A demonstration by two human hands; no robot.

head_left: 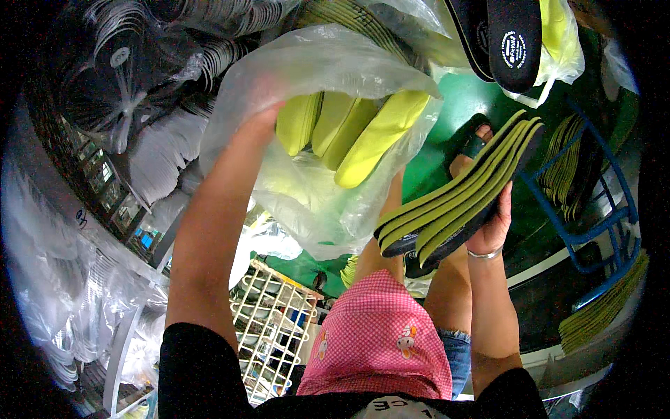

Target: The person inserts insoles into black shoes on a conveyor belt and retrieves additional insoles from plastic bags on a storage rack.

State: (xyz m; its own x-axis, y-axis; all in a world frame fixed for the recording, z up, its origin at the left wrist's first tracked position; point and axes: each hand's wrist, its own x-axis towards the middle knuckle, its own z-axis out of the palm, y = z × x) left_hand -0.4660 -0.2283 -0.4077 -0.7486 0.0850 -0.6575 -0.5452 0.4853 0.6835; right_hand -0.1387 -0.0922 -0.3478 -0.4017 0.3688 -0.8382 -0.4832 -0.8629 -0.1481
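A clear plastic bag (307, 216) hangs open in front of me, with yellow-green insoles (384, 136) standing inside in about three bundles. My left hand (271, 94) reaches in at the bag's upper left mouth. Cloudy film covers it, so its fingers do not show clearly. To the right of the bag, my right hand (494, 227) grips a stack of insoles (457, 188) from its right side. These are yellow-green at the edges with black faces, fanned slightly and tilted, apart from the bag.
Bagged grey and black insoles (157, 157) crowd the left side. A white wire basket (272, 328) stands below the bag. Black insoles (515, 45) lie at the upper right. A blue metal frame (593, 237) and further insole stacks (604, 307) stand at the right, by the green floor (467, 98).
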